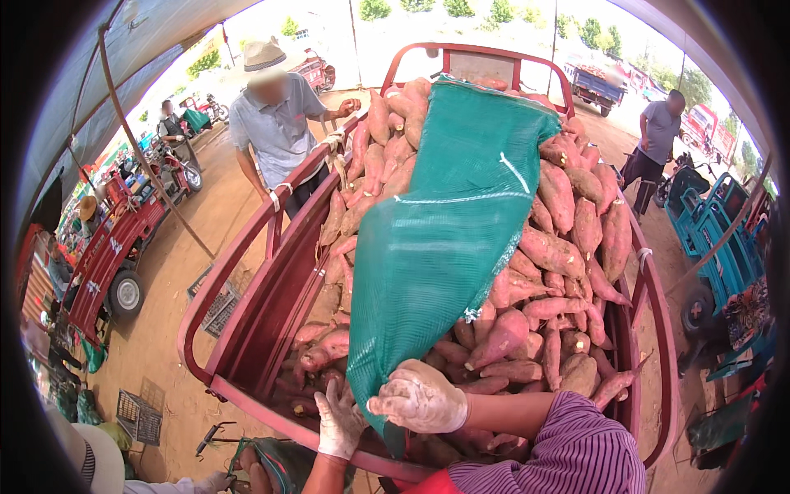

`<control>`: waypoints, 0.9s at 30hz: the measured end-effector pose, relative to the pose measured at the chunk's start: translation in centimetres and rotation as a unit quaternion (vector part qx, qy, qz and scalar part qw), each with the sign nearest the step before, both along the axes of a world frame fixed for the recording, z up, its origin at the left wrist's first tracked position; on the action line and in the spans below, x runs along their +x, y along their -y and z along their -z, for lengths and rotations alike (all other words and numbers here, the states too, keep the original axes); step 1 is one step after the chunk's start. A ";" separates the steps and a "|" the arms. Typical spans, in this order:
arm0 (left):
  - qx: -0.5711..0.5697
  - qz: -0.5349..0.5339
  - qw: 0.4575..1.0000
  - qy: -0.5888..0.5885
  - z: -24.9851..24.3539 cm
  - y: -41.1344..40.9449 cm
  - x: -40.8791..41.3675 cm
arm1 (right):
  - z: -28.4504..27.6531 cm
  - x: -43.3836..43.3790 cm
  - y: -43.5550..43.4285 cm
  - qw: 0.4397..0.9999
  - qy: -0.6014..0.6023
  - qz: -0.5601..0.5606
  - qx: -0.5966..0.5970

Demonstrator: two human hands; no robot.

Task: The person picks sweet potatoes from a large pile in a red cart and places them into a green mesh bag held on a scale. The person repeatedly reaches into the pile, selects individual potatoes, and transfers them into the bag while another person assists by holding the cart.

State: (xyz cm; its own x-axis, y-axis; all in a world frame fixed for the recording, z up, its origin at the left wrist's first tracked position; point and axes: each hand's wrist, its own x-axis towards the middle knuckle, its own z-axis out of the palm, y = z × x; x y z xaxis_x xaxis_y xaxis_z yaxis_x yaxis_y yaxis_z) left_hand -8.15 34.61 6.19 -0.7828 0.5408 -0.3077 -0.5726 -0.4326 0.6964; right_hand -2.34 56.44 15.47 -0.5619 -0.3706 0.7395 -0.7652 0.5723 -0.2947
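Observation:
My right hand (423, 398), in a soiled white glove, grips the lower corner of a green mesh sack (444, 247). The sack is spread flat and long across a heap of pinkish-red sweet potatoes (555, 253), with white cord along its seams. Just left of that corner is my left hand (340, 420), also gloved, with its fingers apart. It holds nothing that I can see; whether it touches the sack is unclear. Both hands are over the near end of a red cargo bed (271, 410) filled with the sweet potatoes.
A person in a grey shirt (281, 123) stands at the bed's left rail. At lower left, a co-worker's gloved hand (216, 480) is by an open sack of sweet potatoes (287, 463). Plastic crates (139, 417) rest on the ground. A blue cargo tricycle (719, 222) stands right.

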 end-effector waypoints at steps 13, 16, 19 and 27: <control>0.006 -0.137 0.980 -0.147 -10.2 8.5 5.8 | -1.0 6.6 5.1 0.741 0.561 -0.058 -0.364; 0.017 -0.162 0.972 -0.168 -12.3 12.3 8.5 | 2.6 5.1 3.9 0.627 0.556 -0.031 -0.545; 0.060 -0.185 0.968 -0.159 -12.5 13.6 10.8 | 3.2 4.1 2.0 0.503 0.636 -0.071 -0.582; -0.091 -0.115 0.981 -0.128 -10.1 19.4 16.2 | -0.4 -1.6 4.8 0.428 0.567 -0.284 -0.644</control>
State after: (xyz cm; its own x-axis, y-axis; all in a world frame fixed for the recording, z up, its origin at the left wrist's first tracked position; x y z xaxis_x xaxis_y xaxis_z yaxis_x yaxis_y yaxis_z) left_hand 8.02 15.23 16.30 -0.9417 0.2962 -0.1597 -0.2708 -0.3851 0.8823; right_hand -3.93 51.64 15.86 -0.9198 -0.3811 -0.0935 0.3803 -0.8070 -0.4517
